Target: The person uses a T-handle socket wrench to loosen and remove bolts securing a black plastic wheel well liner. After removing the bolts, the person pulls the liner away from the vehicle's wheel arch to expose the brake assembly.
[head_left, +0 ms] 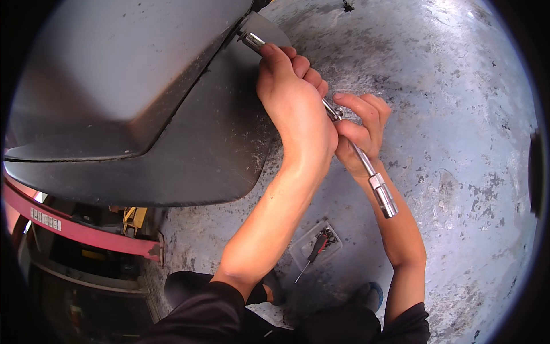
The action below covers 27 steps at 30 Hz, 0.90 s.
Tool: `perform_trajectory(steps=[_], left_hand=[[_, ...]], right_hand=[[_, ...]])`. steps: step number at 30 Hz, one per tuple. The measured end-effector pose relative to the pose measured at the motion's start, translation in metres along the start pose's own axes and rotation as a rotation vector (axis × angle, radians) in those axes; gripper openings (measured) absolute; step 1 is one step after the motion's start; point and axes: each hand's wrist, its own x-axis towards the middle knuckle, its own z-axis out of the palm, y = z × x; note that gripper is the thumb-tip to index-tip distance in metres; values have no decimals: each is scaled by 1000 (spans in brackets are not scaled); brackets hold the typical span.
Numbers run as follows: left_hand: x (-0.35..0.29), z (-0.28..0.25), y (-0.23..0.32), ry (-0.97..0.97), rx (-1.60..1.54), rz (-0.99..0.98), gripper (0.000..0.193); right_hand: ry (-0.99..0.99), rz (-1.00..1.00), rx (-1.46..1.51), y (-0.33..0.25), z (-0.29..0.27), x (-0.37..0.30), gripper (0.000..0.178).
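Here's the socket wrench [362, 156], slanting from the dark panel [223, 126] at upper centre! The left hand [298, 103] has its fingers closed round the shaft; the right hand [362, 123], half-curled, touches the bar, how firmly I can't tell. Best keep socket and shaft aligned, pressure steady. Scuffed grey floor [458, 143] fills the right; red beam [103, 230], lower left; screwdriver [318, 249], low centre.

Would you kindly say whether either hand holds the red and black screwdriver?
No, the screwdriver lies across the clear plastic tray on the worn grey floor.
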Motion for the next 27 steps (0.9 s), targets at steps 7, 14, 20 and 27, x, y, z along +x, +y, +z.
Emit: perform_trajectory(steps=[7,14,20,27], left_hand=[[4,-1,-3,6,-15,27,36],[2,-5,1,-87,-58,-30,35],[3,-9,-5,-142,-84,-3,35],[6,-4,-15,-92,-68,35,30]], right_hand=[[-142,1501,1313,-43,-32,-39,34],[161,1568,2067,-41,-16,-1,48],[158,1087,1481,-26,-2,2,40],[-58,-35,-222,-2,-4,3,17]])
